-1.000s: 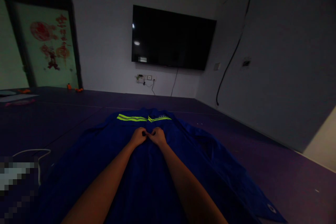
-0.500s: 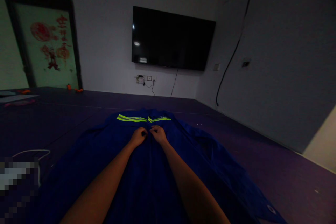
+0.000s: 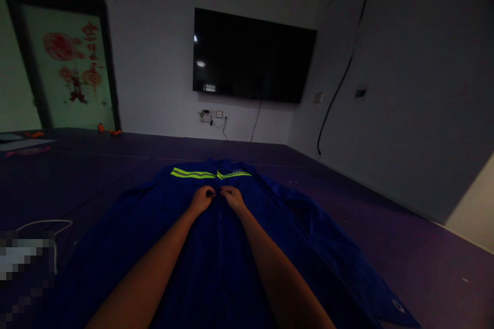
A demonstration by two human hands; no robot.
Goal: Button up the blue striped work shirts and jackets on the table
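Observation:
A dark blue work jacket (image 3: pixel 154 221) lies spread on the floor, its front facing up and its collar end away from me. A yellow-green reflective stripe (image 3: pixel 193 174) crosses its chest, split at the front seam. Just below that stripe, my left hand (image 3: pixel 203 199) is closed in a pinch on the jacket's left front edge. My right hand (image 3: pixel 232 197) pinches the other edge close beside it, a small gap between the two. Whatever fastener sits between the fingertips is too dark and small to make out.
Purple flooring (image 3: pixel 386 221) surrounds the jacket. On the left are a white cable (image 3: pixel 46 221) and a blurred-out object (image 3: pixel 23 259). Small orange items (image 3: pixel 116 132) lie by the glass door (image 3: pixel 73 72). A television (image 3: pixel 254 56) hangs on the far wall, with a black cable (image 3: pixel 335 93) to its right.
Almost nothing differs. Both hands stay at the jacket's front seam, with only a slight shift of the fingers.

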